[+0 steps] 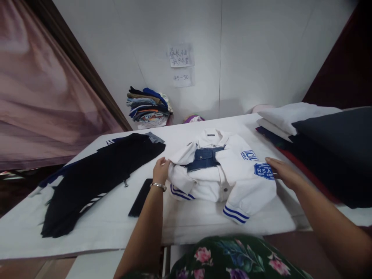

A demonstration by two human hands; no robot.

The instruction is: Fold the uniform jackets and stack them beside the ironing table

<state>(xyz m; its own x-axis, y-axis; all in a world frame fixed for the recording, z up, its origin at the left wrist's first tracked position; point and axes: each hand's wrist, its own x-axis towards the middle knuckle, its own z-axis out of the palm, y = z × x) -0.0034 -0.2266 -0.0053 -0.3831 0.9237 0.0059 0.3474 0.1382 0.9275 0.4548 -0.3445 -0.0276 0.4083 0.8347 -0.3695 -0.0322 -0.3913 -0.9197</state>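
A white jacket (235,166) with blue badges and striped blue cuffs lies spread on the table, collar away from me. A dark blue denim panel (205,155) shows in its chest opening. At the jacket's left side, my left hand (161,171) is closed on the edge of the white sleeve. My right hand (283,172) grips the opposite sleeve beside the shield badge, its fingertips partly hidden by the cloth. Both sleeves are bent inward toward the front. Beside my left wrist lies a flat black item (140,199).
Dark folded garments (95,178) lie along the table's left side. A stack of white, grey and dark clothes (325,143) stands on the right. Behind the white table (101,240) are a pile of folded clothes (149,106) and a wall with paper signs (181,56).
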